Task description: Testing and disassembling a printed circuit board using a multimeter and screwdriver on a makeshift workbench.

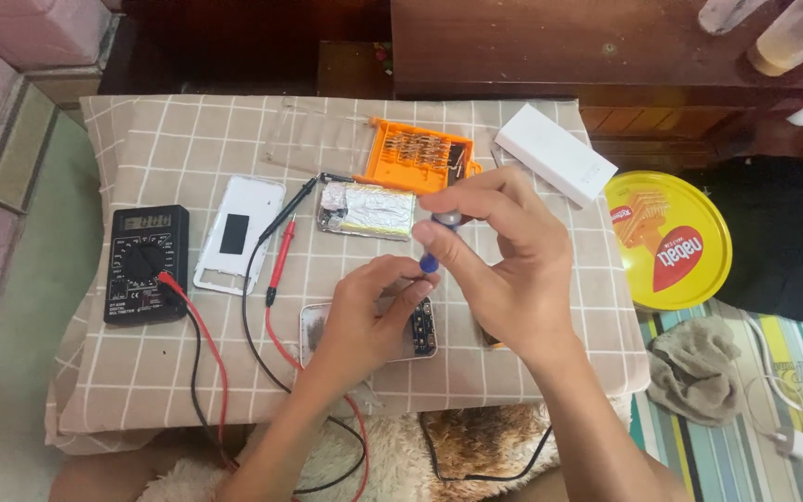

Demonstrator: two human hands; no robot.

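Observation:
My right hand [504, 256] grips a small screwdriver [431, 260] with a blue handle and grey cap, held upright over an opened phone [313, 327]. My left hand [374, 311] rests on that phone and steadies it, fingertips touching the screwdriver's lower end. The phone lies on a beige checked cloth [141, 372]. A foil-wrapped battery [369, 209] lies just beyond the hands. A white phone back cover [239, 232] lies to the left.
A black multimeter [146, 263] sits at left, its red probe [281, 260] and black probe [292, 209] and leads trailing across the cloth. An orange bit case [417, 156] and white box [555, 165] lie at the back. A yellow round tin [671, 237] stands right.

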